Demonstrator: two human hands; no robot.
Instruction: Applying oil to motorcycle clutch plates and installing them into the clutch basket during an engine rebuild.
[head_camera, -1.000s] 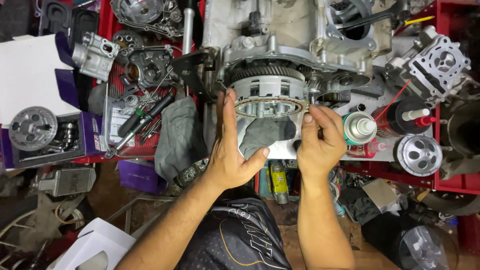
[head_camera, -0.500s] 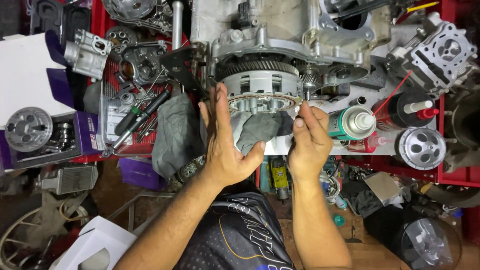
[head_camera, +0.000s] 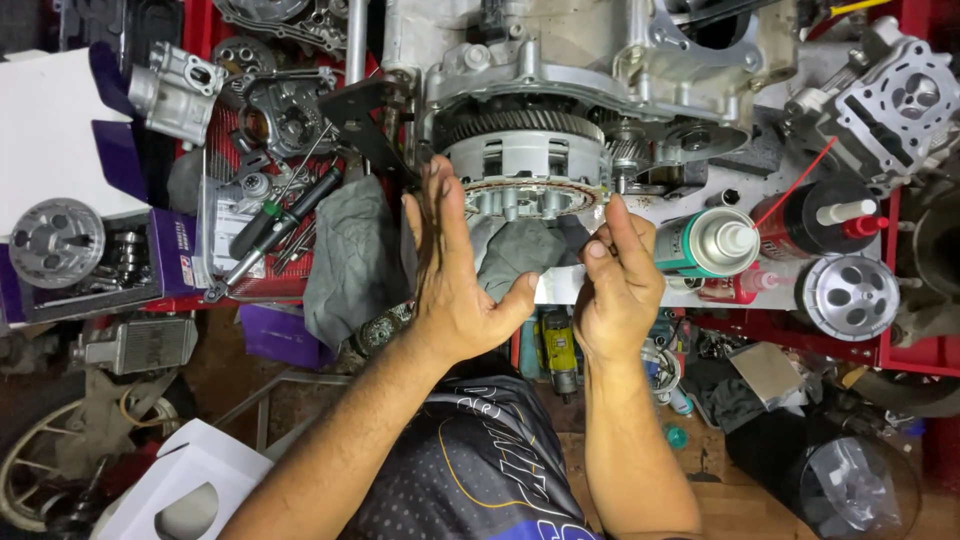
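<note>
Clutch plate: thin brownish ring plate (head_camera: 525, 190), seated lower on the toothed metal clutch basket (head_camera: 523, 150) than a second earlier.
Left hand (head_camera: 455, 265): flat, fingers extended against the plate's left edge.
Right hand (head_camera: 615, 275): fingertips pinched at the right edge.
Near right: green-banded spray can (head_camera: 708, 243).

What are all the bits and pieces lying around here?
engine case: one, silver, top centre
clutch basket: one, grey, toothed rim, on the engine case
clutch plate: one, thin brownish ring, at the basket's front, between both hands
rag: one, grey, left of the hands
screwdriver: one, black and green handle, on the red tray at left
spray can: one, green and white, lying right of the hands
cylinder head: one, silver, top right
round cover: one, silver, right
white box: one, bottom left
left hand: open, fingertips at the plate's left edge
right hand: fingers pinched at the plate's right edge
</note>
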